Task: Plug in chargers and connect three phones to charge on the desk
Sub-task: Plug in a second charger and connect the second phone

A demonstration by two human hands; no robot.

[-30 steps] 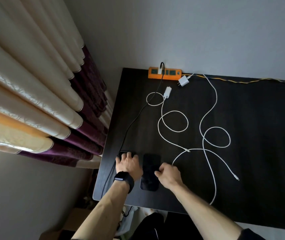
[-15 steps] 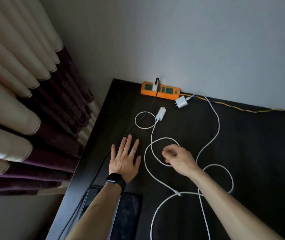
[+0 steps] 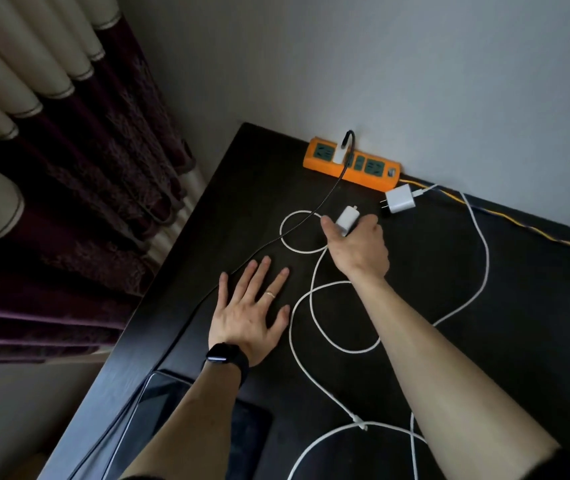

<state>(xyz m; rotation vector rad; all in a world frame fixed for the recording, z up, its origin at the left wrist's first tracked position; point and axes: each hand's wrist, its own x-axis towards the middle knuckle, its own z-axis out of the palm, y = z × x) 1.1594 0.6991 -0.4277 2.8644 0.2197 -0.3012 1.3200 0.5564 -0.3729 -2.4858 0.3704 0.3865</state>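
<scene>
The power strip (image 3: pixel 352 164) lies on the desk (image 3: pixel 519 306), against the wall (image 3: pixel 380 64).

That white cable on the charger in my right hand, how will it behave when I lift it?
Probably floppy: the cable lies in loose loops, so it should trail behind the charger. It looks thin, so it is likely light for the right hand and its grip. It may snag where the black cable crosses its loop.

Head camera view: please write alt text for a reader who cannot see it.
The right hand grips a white charger near an orange power strip against the wall. The left hand rests flat on the dark desk, among looped white cables, a second white charger and two dark phones.
</scene>
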